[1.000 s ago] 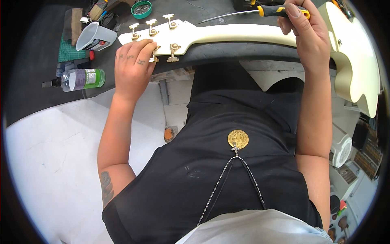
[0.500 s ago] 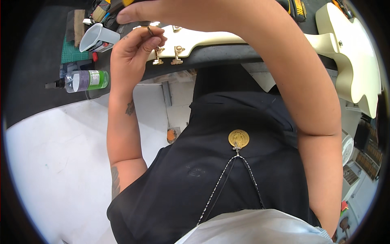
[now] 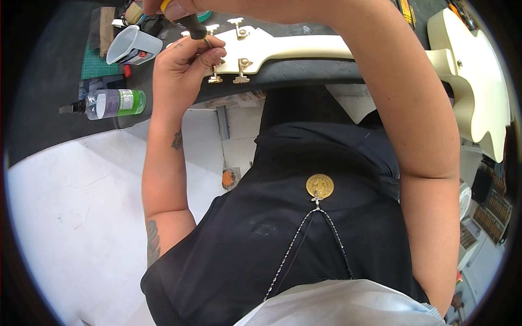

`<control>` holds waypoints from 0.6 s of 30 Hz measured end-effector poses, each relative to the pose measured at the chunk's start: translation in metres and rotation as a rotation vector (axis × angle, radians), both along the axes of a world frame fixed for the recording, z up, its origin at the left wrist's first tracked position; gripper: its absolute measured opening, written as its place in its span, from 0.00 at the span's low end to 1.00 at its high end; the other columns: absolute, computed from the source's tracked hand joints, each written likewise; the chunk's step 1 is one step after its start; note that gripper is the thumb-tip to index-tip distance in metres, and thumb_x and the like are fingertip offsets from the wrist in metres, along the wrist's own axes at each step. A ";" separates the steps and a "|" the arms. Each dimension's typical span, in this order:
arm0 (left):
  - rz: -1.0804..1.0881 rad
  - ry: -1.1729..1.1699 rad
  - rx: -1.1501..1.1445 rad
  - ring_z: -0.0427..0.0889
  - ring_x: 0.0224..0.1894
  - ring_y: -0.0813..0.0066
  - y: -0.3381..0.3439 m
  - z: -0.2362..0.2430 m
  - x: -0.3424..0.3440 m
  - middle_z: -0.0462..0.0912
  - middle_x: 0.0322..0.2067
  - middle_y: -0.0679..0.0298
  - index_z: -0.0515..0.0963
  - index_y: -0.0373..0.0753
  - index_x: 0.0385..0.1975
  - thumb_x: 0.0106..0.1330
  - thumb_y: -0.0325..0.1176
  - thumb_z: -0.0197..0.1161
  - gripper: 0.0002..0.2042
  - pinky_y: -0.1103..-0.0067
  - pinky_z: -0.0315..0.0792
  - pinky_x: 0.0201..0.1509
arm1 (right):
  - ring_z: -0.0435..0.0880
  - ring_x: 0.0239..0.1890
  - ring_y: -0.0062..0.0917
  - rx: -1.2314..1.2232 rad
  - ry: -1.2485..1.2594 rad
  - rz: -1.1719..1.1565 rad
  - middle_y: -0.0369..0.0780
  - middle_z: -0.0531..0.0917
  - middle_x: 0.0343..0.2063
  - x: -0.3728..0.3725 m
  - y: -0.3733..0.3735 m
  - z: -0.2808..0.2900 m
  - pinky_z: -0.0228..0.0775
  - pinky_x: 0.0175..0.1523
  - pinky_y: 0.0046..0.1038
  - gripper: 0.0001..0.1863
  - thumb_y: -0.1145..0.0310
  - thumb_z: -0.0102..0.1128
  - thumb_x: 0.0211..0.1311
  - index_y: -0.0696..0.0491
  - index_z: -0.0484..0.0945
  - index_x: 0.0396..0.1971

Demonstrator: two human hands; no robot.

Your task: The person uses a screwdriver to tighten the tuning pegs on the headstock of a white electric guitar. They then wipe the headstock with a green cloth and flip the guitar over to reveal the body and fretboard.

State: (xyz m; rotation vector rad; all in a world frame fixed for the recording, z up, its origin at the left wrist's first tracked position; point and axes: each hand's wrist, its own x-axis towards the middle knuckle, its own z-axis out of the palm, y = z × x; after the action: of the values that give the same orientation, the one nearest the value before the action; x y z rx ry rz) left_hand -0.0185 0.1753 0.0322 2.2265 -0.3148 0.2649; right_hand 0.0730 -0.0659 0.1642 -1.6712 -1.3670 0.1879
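Dark workbench mat (image 3: 49,103) runs across the top of the view, pale floor (image 3: 65,228) below it. One cream-coloured electric guitar lies across the bench: headstock (image 3: 261,46) at centre top, neck (image 3: 315,48) running right, body (image 3: 478,76) at far right, its edge bent by the lens

Gold tuning pegs on the headstock: four counted, two on the far edge (image 3: 236,23), two on the near edge (image 3: 239,79); others, if any, are hidden behind the hands

Left hand (image 3: 182,65) is closed at the near left corner of the headstock, fingers curled, thumb and forefinger pinching at a peg there; the pinched part is too covered to name for sure. One ring on that hand

Right hand (image 3: 174,6), reaching across from the right over the neck, is mostly cut off at the top edge. It is wrapped round one black-and-yellow tool handle (image 3: 187,22) just above the left hand. Tool tip not visible

Left of the headstock, on the mat:
- one translucent plastic measuring jug (image 3: 130,46), on its side
- one clear squeeze bottle with green liquid (image 3: 111,103), lying flat, black nozzle pointing left
- one green cutting mat (image 3: 95,62), partly under the jug

One round gold pendant on a chain (image 3: 319,186) hangs on the person's black shirt
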 end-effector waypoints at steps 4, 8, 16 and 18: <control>0.034 -0.020 -0.121 0.83 0.33 0.81 -0.003 -0.004 -0.005 0.87 0.29 0.66 0.87 0.32 0.40 0.66 0.24 0.72 0.06 0.81 0.75 0.38 | 0.90 0.37 0.37 0.119 -0.150 0.006 0.47 0.90 0.38 0.002 0.004 -0.024 0.82 0.46 0.32 0.11 0.73 0.67 0.64 0.58 0.88 0.45; 0.023 0.005 -0.011 0.85 0.39 0.79 0.006 -0.005 -0.007 0.88 0.35 0.63 0.86 0.30 0.43 0.69 0.22 0.68 0.06 0.81 0.78 0.45 | 0.91 0.38 0.37 -0.061 -0.188 -0.155 0.47 0.91 0.38 -0.007 0.020 -0.008 0.83 0.45 0.32 0.12 0.74 0.69 0.61 0.57 0.88 0.45; 0.105 -0.107 0.155 0.72 0.26 0.76 0.002 0.002 -0.005 0.77 0.23 0.61 0.72 0.29 0.23 0.60 0.25 0.76 0.15 0.76 0.64 0.29 | 0.92 0.38 0.38 0.088 -0.409 -0.206 0.45 0.90 0.32 -0.002 0.031 -0.037 0.84 0.42 0.36 0.11 0.70 0.71 0.55 0.56 0.88 0.38; 0.144 -0.047 0.064 0.75 0.27 0.75 -0.006 0.007 -0.011 0.79 0.23 0.59 0.79 0.28 0.28 0.61 0.22 0.72 0.07 0.77 0.69 0.32 | 0.91 0.39 0.40 0.034 -0.443 -0.231 0.44 0.89 0.31 -0.003 0.025 -0.036 0.84 0.44 0.40 0.11 0.70 0.71 0.50 0.55 0.88 0.35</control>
State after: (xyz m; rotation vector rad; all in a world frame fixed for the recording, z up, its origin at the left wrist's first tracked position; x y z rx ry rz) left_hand -0.0299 0.1695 0.0395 2.3123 -0.1908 0.3903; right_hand 0.0700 -0.0404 0.1278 -1.8967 -1.4657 -0.3573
